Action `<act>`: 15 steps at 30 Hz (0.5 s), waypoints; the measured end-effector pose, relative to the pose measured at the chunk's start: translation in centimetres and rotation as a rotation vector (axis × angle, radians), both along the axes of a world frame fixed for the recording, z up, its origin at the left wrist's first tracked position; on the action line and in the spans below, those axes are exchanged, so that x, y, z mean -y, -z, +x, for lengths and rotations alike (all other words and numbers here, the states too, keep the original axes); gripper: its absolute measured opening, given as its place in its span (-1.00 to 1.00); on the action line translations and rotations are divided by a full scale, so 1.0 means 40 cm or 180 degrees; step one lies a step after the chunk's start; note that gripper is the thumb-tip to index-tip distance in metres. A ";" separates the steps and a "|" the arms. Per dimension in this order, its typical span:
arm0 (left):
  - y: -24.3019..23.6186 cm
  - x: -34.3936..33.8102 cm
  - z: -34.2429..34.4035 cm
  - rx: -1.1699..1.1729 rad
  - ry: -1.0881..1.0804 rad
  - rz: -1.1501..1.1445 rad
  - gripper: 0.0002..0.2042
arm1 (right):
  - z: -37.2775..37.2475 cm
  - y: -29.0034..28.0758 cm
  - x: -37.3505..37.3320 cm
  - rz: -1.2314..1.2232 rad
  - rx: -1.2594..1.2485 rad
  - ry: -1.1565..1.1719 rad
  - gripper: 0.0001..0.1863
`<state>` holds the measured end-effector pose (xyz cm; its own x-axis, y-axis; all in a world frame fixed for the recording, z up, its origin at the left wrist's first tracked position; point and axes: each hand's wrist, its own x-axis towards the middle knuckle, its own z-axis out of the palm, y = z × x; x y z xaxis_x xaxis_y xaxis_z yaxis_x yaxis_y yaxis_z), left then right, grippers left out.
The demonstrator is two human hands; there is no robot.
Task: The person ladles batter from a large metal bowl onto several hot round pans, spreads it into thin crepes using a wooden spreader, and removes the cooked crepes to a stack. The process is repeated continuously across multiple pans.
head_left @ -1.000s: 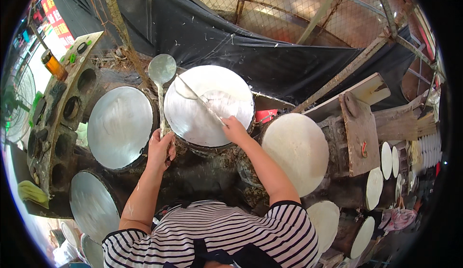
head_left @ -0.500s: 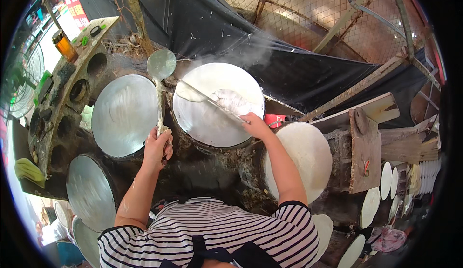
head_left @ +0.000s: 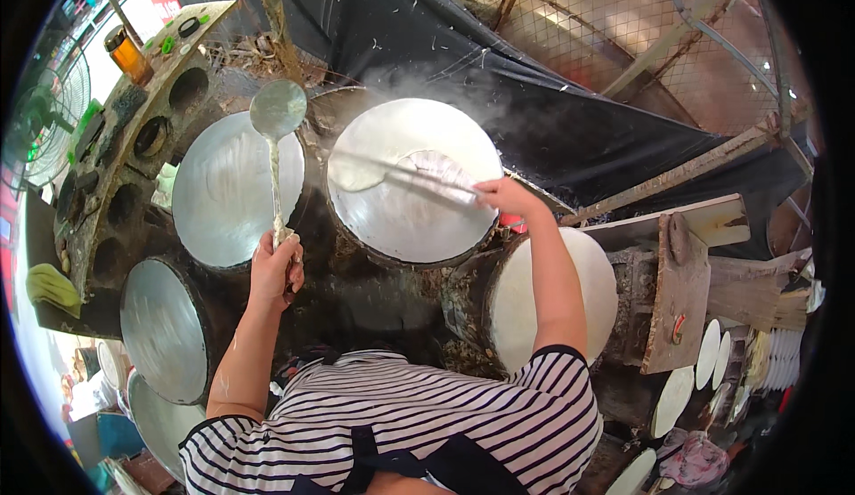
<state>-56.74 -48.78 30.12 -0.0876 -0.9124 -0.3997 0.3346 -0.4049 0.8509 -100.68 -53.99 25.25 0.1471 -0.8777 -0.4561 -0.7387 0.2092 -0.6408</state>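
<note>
My left hand (head_left: 278, 271) is closed around the batter-coated handle of a ladle (head_left: 278, 109), whose round bowl overlaps the far right rim of the left griddle (head_left: 227, 219). In my right hand (head_left: 509, 198) is one end of a long, thin spreader (head_left: 414, 177), smeared by motion. It crosses the middle griddle (head_left: 405, 228) from right to left. White batter (head_left: 423, 125) covers the far side of that round plate in a curved sheet, thicker at the left, while its near side shows bare metal. Steam drifts up behind it.
A griddle with a white sheet of batter (head_left: 552, 304) stands at right, beside an upright wooden board (head_left: 677, 295). Another metal griddle (head_left: 165, 330) lies at lower left. A ledge with round holes (head_left: 189, 90) carries an amber jar (head_left: 129, 56). Black sheeting (head_left: 534, 121) hangs behind.
My right hand has moved right with the spreader, which is now blurred. The ladle bowl has shifted left, over the left griddle's edge. The whole view has shifted slightly.
</note>
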 end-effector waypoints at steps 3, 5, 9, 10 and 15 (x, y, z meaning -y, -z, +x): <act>-0.007 -0.022 -0.008 0.0026 -0.0079 -0.0057 -0.84 | 0.017 0.002 0.097 -0.0621 -0.0045 0.0005 -0.64; -0.007 -0.040 -0.016 0.0052 -0.0097 -0.0070 -0.85 | 0.011 0.040 0.176 -0.0640 0.0019 -0.0094 -0.56; 0.011 -0.084 0.015 0.0107 -0.0185 -0.0075 -0.87 | 0.049 -0.060 0.208 0.0364 -0.0039 -0.0526 -0.51; 0.015 -0.094 0.023 0.0114 -0.0173 -0.0054 -0.87 | 0.047 -0.069 0.188 0.0447 -0.0082 -0.0527 -0.52; 0.025 -0.098 0.051 0.0114 0.0006 -0.0021 -0.87 | -0.020 -0.056 -0.001 -0.0018 0.0028 -0.0255 -0.52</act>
